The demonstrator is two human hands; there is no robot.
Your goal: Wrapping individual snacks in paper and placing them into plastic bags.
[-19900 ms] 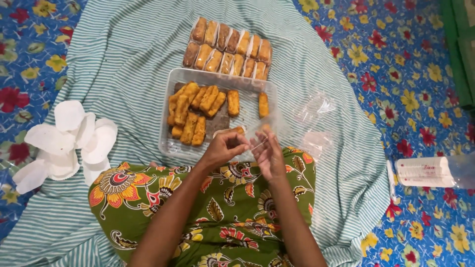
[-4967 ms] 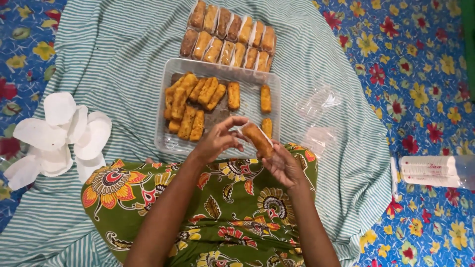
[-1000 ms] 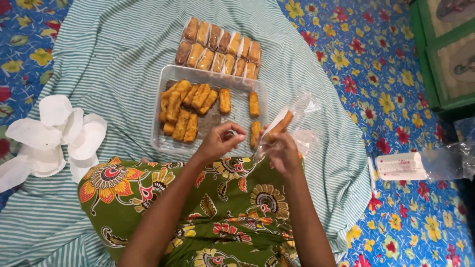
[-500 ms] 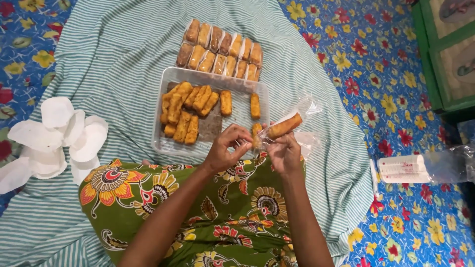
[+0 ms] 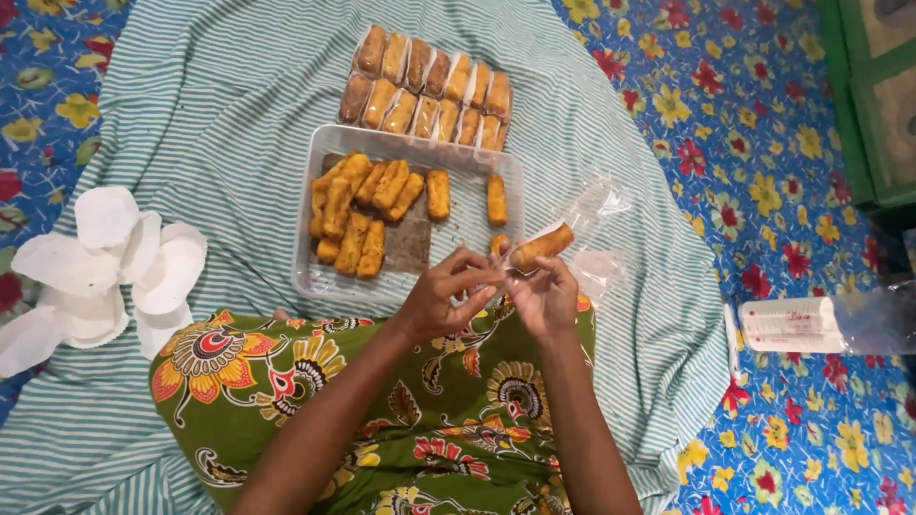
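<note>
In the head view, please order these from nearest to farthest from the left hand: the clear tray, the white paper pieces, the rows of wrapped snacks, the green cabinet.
From the left hand:
1. Clear tray, just ahead of the hand.
2. Rows of wrapped snacks, beyond the tray's far edge.
3. White paper pieces, far on the left.
4. Green cabinet, in the upper right corner.

Home setting, floor-level. I'm sitting on a blue floral floor covering with a green-and-white striped cloth spread over it. Clear plastic tray of fried snacks lies on the cloth, green wooden furniture at the edge.
</note>
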